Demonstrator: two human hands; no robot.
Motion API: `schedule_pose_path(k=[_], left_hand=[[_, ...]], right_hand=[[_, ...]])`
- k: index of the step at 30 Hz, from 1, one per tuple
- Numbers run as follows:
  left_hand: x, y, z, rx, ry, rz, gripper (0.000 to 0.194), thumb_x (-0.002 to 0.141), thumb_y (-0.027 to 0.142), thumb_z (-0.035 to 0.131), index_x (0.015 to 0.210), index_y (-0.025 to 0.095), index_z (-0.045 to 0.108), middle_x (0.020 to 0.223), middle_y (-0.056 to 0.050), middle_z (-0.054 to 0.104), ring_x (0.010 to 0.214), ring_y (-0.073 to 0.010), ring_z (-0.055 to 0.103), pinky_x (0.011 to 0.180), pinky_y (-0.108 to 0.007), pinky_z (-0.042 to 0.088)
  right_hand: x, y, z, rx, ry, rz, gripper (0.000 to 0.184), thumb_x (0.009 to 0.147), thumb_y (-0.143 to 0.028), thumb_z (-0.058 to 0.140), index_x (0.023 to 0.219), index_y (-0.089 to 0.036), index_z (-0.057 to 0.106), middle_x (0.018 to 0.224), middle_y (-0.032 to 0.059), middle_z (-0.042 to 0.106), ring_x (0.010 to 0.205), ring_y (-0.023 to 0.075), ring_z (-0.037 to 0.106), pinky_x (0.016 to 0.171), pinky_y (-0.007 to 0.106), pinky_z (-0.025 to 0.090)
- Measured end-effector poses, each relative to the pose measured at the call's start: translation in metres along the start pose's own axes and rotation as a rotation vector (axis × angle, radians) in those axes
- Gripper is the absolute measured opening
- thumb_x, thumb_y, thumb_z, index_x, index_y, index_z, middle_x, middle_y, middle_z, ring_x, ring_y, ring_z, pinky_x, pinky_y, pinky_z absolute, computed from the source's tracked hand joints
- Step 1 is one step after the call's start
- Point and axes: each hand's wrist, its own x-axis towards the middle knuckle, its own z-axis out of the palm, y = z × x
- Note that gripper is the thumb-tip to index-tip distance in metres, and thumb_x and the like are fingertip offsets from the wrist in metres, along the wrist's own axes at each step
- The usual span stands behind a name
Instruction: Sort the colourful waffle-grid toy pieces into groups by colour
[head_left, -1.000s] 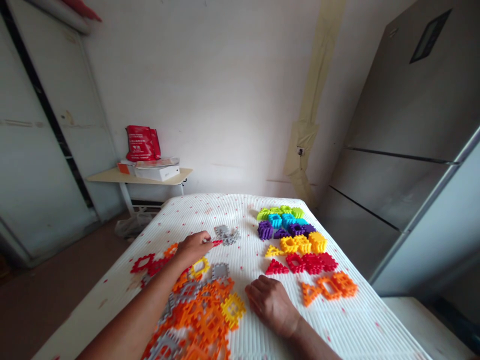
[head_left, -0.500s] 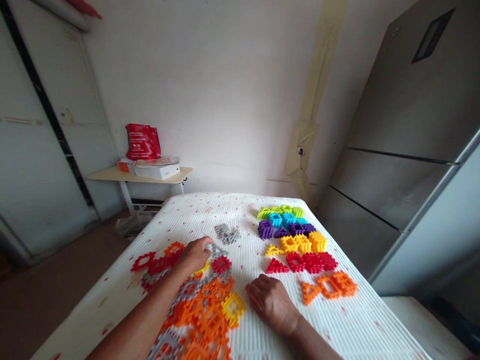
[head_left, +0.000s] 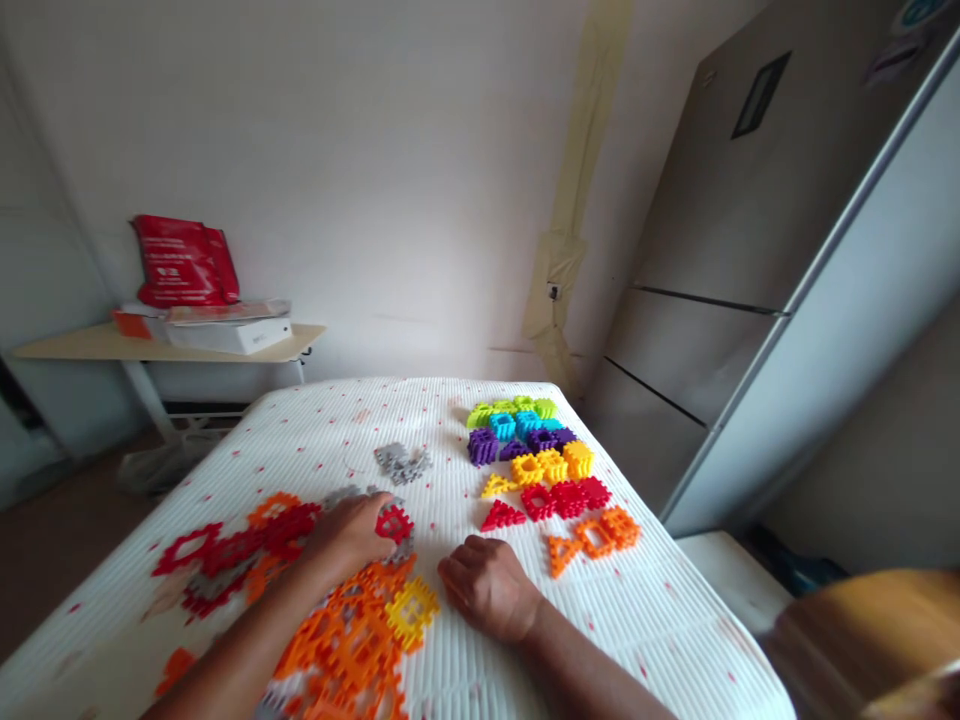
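Observation:
My left hand reaches over the near-left heap, its thumb and index finger apart beside a red toothed square piece. Grey interlocking pieces lie behind and around those fingers; the palm side is hidden. My right hand rests on the table as a closed fist, with no piece showing in it. Between the two hands lies a yellow toothed square, at the edge of a pile of orange pieces. Farther off sits a small group of grey pieces.
Sorted rows line the right side: lime, blue, purple, yellow, red and orange pieces. Loose red pieces lie left. Beyond stand a side table and a fridge.
The view has turned to the right. My left hand has drawn slightly nearer, from the grey pieces toward the red square. My right fist stays in place on the table.

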Motion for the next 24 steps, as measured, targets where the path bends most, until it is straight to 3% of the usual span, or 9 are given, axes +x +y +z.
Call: schedule_pose_path(k=[5, 10, 13, 16, 20, 24], left_hand=[[0.0, -0.005, 0.012, -0.011, 0.012, -0.017, 0.05, 0.06, 0.023, 0.056, 0.11, 0.014, 0.058, 0.099, -0.014, 0.068, 0.095, -0.0283, 0.062, 0.081, -0.035, 0.044], [-0.007, -0.004, 0.01, -0.11, 0.062, -0.02, 0.02, 0.067, 0.035, 0.053, 0.08, 0.023, 0.062, 0.073, -0.003, 0.068, 0.074, -0.0224, 0.063, 0.066, -0.028, 0.045], [-0.017, 0.002, 0.005, -0.339, 0.13, -0.05, 0.018, 0.065, 0.041, 0.056, 0.068, 0.023, 0.06, 0.06, 0.001, 0.063, 0.066, -0.02, 0.061, 0.06, -0.025, 0.045], [-0.03, 0.011, 0.005, -0.651, 0.194, -0.089, 0.023, 0.061, 0.043, 0.061, 0.069, 0.022, 0.058, 0.057, 0.003, 0.06, 0.061, -0.0177, 0.058, 0.056, -0.024, 0.045], [-0.046, 0.029, 0.014, -1.122, 0.126, -0.233, 0.028, 0.056, 0.039, 0.069, 0.071, 0.02, 0.055, 0.057, 0.003, 0.06, 0.057, -0.0153, 0.058, 0.054, -0.024, 0.048], [-0.053, 0.045, 0.028, -1.419, 0.086, -0.294, 0.029, 0.054, 0.031, 0.074, 0.072, 0.02, 0.054, 0.064, 0.003, 0.062, 0.062, -0.0151, 0.061, 0.061, -0.027, 0.052]], right_hand=[[0.0, 0.002, 0.003, -0.021, -0.012, -0.012, 0.012, 0.084, -0.021, 0.047, 0.073, -0.021, 0.048, 0.067, -0.001, 0.057, 0.061, 0.0131, 0.047, 0.052, 0.026, 0.031], [0.0, 0.003, 0.004, -0.022, 0.002, -0.009, 0.011, 0.083, -0.021, 0.048, 0.072, -0.02, 0.05, 0.066, -0.0015, 0.057, 0.06, 0.013, 0.048, 0.051, 0.025, 0.032], [0.0, 0.005, 0.001, 0.025, 0.041, 0.035, 0.011, 0.083, -0.02, 0.047, 0.074, -0.02, 0.053, 0.066, -0.0004, 0.059, 0.06, 0.0127, 0.051, 0.053, 0.024, 0.036], [0.001, 0.008, -0.007, 0.137, 0.162, 0.15, 0.015, 0.086, -0.02, 0.043, 0.083, -0.018, 0.058, 0.069, 0.0028, 0.062, 0.065, 0.0137, 0.056, 0.06, 0.024, 0.042], [0.003, 0.007, -0.018, 0.361, 0.346, 0.372, 0.022, 0.087, -0.031, 0.046, 0.098, -0.018, 0.06, 0.083, 0.0062, 0.066, 0.075, 0.0161, 0.06, 0.066, 0.026, 0.046], [0.006, -0.002, -0.024, 0.497, 0.407, 0.468, 0.034, 0.08, -0.041, 0.057, 0.105, -0.018, 0.057, 0.093, 0.0072, 0.063, 0.081, 0.0183, 0.059, 0.068, 0.029, 0.049]])
